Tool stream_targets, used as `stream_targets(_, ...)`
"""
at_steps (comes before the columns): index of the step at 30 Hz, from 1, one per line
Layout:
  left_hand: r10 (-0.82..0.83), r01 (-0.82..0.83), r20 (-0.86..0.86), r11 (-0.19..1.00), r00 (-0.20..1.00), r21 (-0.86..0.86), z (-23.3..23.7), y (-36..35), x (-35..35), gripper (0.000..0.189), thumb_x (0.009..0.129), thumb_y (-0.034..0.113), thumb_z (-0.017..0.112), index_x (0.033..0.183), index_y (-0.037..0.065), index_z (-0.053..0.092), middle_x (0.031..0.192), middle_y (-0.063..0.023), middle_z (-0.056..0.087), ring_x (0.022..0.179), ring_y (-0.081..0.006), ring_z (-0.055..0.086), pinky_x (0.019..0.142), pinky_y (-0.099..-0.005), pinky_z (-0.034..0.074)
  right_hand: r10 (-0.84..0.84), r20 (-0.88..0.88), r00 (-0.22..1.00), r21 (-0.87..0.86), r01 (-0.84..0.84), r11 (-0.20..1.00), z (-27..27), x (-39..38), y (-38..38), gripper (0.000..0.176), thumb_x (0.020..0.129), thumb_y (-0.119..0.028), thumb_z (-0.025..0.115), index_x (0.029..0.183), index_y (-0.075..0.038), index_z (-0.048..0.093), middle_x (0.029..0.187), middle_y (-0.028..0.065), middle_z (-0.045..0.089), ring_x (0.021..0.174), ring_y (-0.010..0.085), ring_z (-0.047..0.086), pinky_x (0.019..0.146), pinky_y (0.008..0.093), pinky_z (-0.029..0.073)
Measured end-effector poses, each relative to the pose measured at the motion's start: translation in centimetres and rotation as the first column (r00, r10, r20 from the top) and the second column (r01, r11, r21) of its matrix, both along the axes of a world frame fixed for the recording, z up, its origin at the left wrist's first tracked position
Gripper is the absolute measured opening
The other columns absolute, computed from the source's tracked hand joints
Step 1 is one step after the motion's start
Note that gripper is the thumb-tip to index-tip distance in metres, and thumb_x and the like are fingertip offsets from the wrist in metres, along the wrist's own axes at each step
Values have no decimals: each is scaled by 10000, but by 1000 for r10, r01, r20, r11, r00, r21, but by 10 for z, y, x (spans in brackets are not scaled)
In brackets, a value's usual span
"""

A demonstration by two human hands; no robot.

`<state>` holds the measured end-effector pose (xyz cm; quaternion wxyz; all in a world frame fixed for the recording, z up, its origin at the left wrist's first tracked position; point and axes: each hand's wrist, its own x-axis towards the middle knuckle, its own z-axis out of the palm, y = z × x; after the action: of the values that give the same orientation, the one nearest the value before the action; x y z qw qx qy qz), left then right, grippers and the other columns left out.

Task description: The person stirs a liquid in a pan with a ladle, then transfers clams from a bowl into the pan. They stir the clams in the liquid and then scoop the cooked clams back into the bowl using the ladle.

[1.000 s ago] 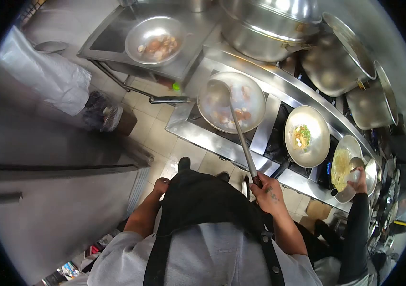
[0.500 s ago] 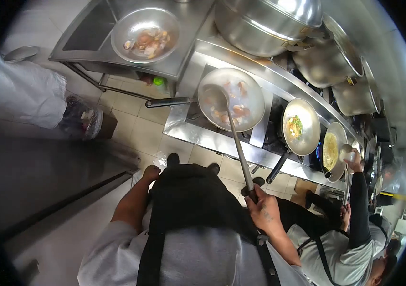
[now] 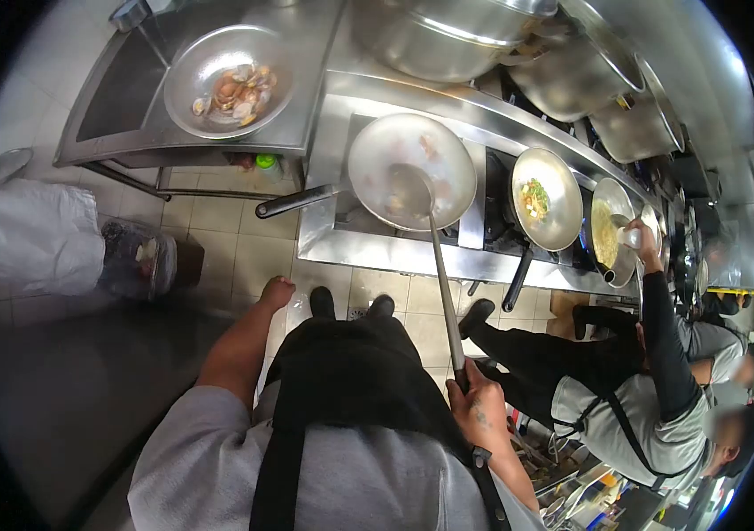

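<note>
My right hand is wrapped round the dark handle end of a long metal ladle. The ladle's bowl lies in the near part of a large steaming pan on the stove, among blurred pieces of food in cloudy liquid. The pan's black handle points left, with no hand on it. My left hand hangs over the floor beside my apron, its fingers curled and nothing visible in it. A metal bowl with clams stands on the steel counter at the upper left.
A pan with chopped food and a pan with yellow food stand right of mine. A co-worker's hand is over the latter. Large pots line the back. A bin stands left.
My left hand has moved slightly up, away from my body. The ladle's bowl has shifted lower in the pan. The view has shifted, and more of the co-workers shows at the right.
</note>
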<state>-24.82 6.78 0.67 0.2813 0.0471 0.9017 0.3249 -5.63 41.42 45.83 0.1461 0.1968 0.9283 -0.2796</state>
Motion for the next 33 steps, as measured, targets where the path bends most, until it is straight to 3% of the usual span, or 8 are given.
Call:
stream_targets(8,3,-17,164,996,986,88,-3,8,19,287,826,262,582,911,15,701,975,-162,693,959,-328,642,886,-390,497,101,-102,990,86,-93,992,-34,-23,12,405,852,-127,627,1181,95,549,735,245,648,647,416,649,592,439,520)
stream_targets(17,331,-364,219,922,918,130,-31,-13,72,313,794,297,643,897,6,693,921,-182,694,910,-329,657,833,-395,515,-26,88,996,-327,54,944,-15,-31,36,171,856,-77,644,858,47,526,604,152,537,539,206,547,552,343,443)
stream_targets(19,-193,189,-57,979,979,-81,-41,-29,80,334,801,323,607,850,0,677,901,-209,676,886,-357,645,816,-429,507,-75,144,987,-431,131,893,-17,-42,36,154,872,-76,626,828,31,525,572,113,533,458,166,529,486,325,422)
stream_targets(21,228,-254,234,963,945,90,-38,-28,95,363,800,347,583,815,-7,660,881,-238,653,860,-382,633,801,-469,495,-85,143,986,-516,148,844,-29,-51,39,130,886,-76,612,826,15,541,554,66,531,402,121,500,430,294,401)
stream_targets(24,-224,219,-18,965,974,-146,-48,-43,108,258,827,264,536,771,39,651,873,-206,658,826,-395,627,778,-494,492,-106,187,977,-567,196,800,-27,-62,40,136,891,-87,616,821,10,552,583,39,542,413,101,499,412,266,391)
stream_targets(27,-107,107,-221,994,969,-12,-30,-39,123,209,831,212,509,766,71,649,873,-169,666,845,-389,620,780,-492,491,-122,175,977,-649,207,732,-36,-66,48,145,896,-91,615,803,9,567,612,29,553,405,96,493,391,254,379)
stream_targets(28,-482,394,-247,857,841,-332,-9,-36,121,172,811,191,530,768,68,642,862,-157,665,872,-367,622,778,-471,499,-169,229,959,-700,282,656,-38,-67,51,144,895,-92,616,798,6,574,613,26,554,398,95,488,380,252,374)
stream_targets(33,-253,239,-284,968,925,-83,-20,-38,127,185,794,181,546,676,39,564,772,-163,626,779,-302,627,702,-436,489,-222,294,930,-853,360,378,-46,-70,70,133,876,-34,616,990,33,621,627,41,570,377,89,459,345,210,357)
